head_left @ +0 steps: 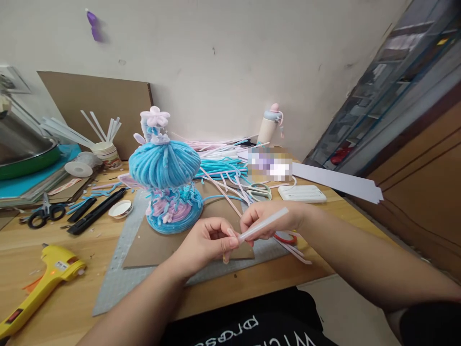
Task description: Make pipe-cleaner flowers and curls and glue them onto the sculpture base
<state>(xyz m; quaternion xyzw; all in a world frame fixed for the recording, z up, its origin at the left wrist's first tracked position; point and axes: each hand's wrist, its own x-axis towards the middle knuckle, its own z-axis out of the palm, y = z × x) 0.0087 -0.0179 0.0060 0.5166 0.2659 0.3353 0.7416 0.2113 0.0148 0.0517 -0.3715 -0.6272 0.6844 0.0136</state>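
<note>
A translucent white glue stick [268,222] slants up to the right between my hands, above the near edge of the cardboard. My left hand [214,240] pinches its lower end between thumb and fingertips. Close beside it, my right hand [264,216] has curled fingers closed around the same end, and the stick lies across them; its fingertips are partly hidden. Behind my left hand stands a blue and pink fuzzy pipe-cleaner figure [163,166], with a pleated blue dome, a pink flower on top and a round coiled base. It rests on brown cardboard [144,252] over a grey cutting mat [111,283].
At the left lie a yellow glue gun [59,266], black scissors [46,211], a black utility knife [97,211] and a small round lid [120,208]. Behind are a cup of white sticks [108,154], blue pipe cleaners [219,168], green-handled scissors [260,191], a bottle [269,126] and a white power strip [302,193].
</note>
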